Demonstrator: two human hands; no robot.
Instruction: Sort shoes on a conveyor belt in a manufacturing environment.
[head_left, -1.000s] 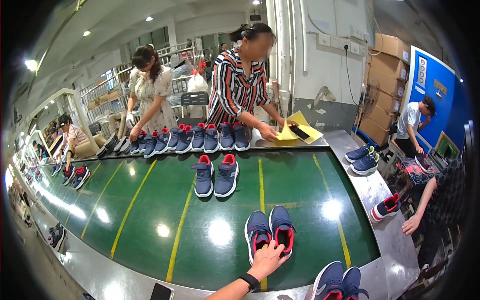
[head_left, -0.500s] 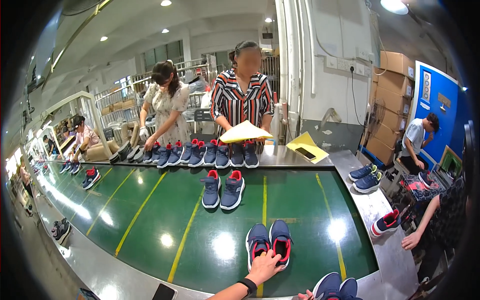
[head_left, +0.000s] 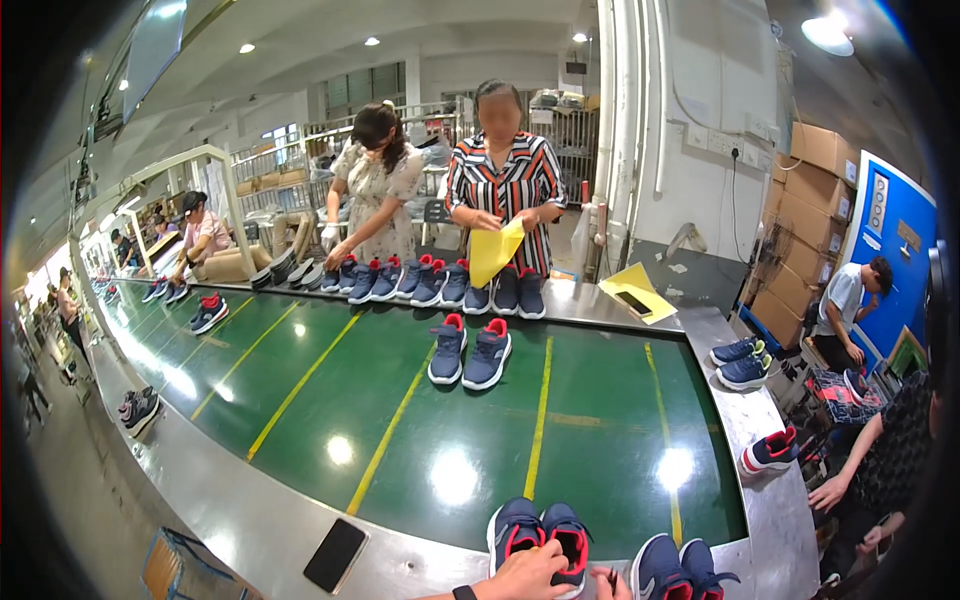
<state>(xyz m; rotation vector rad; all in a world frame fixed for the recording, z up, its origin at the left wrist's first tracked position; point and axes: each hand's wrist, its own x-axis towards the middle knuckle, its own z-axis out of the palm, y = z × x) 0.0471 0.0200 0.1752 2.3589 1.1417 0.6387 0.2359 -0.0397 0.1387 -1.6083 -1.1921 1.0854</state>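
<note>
At the near edge of the green conveyor belt (head_left: 390, 470), a pair of navy shoes (head_left: 516, 522) with red linings stands with toes pointing away from me. My left hand (head_left: 530, 574), a dark band on its wrist, grips the pair at the inner collars. Beside it, my right hand (head_left: 610, 584) shows only partly at the lower edge. Its fingers are closed around a thin dark thing too small to name. Just right of that hand stands another navy pair (head_left: 662, 572), cut off by the lower edge.
Another pair (head_left: 484, 356) stands mid-belt, and a row of shoes (head_left: 425, 285) lines the far ledge. Behind it, a person (head_left: 505, 190) handles yellow paper (head_left: 494, 250). A phone (head_left: 336, 554) lies on the near metal edge. More shoes (head_left: 742, 364) sit on the right ledge.
My left hand has brought the navy pair nearer, to the belt's near edge. My right hand shows more now, by the pair. Across the belt, the person's yellow paper has been lowered and folded.
</note>
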